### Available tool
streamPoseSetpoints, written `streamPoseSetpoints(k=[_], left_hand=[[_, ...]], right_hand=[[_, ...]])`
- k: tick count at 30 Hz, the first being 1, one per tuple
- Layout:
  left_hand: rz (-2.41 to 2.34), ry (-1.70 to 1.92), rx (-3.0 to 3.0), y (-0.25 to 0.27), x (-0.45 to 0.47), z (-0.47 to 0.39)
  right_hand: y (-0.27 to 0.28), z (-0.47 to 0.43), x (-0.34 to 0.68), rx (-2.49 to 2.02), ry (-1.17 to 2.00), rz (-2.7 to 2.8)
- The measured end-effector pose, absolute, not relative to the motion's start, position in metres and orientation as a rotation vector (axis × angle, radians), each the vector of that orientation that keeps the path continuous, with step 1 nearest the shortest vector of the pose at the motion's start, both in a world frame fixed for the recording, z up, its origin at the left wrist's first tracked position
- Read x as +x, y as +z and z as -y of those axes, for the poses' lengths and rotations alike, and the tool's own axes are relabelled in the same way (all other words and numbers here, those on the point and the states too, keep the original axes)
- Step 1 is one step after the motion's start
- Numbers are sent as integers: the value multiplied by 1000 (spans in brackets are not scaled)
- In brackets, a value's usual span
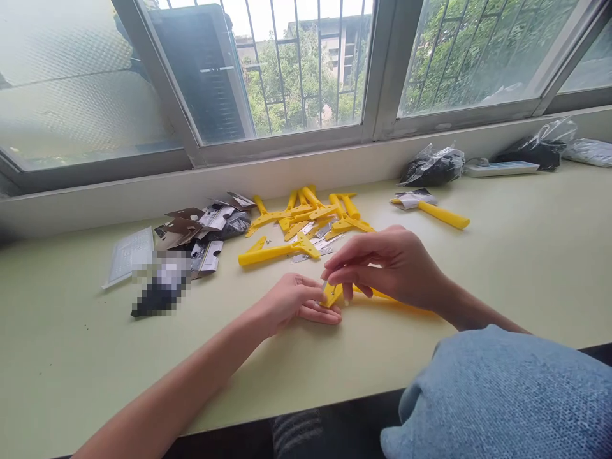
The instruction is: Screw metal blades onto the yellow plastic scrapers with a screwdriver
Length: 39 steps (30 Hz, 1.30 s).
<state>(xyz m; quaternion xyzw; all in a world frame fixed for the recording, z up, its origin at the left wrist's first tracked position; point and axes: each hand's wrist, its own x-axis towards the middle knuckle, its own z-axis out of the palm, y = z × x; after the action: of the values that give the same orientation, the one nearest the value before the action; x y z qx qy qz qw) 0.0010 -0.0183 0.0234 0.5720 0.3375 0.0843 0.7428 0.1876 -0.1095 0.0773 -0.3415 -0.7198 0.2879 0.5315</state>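
My left hand is closed on the head of a yellow scraper, low over the table. The scraper's handle runs off to the right, partly behind my other hand. Over the scraper head, my right hand is pinched, its fingertips at the head. Whatever lies between those fingertips is too small and covered to make out. A small metal screw shows at the scraper head. Just beyond my hands lies another yellow scraper, beside flat metal blades.
Several yellow scrapers are heaped near the window wall. Printed card sleeves and a clear plastic packet lie left. At right are a sleeved scraper, a bagged black bundle and a white flat device.
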Motion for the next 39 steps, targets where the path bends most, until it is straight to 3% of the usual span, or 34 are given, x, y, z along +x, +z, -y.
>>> streamPoseSetpoints(k=[16, 18, 23, 26, 39], left_hand=[[-766, 194, 1240, 28, 2, 22], [-766, 190, 1239, 28, 2, 21], [-751, 174, 1245, 27, 0, 18], [-743, 179, 1250, 26, 0, 17], [-748, 194, 1250, 27, 2, 21]], right_hand=[[78, 107, 190, -1099, 72, 1789], [76, 107, 190, -1094, 140, 1736], [62, 110, 189, -822, 782, 1604], [57, 111, 192, -644, 921, 1677], [67, 112, 193, -806, 572, 1696]])
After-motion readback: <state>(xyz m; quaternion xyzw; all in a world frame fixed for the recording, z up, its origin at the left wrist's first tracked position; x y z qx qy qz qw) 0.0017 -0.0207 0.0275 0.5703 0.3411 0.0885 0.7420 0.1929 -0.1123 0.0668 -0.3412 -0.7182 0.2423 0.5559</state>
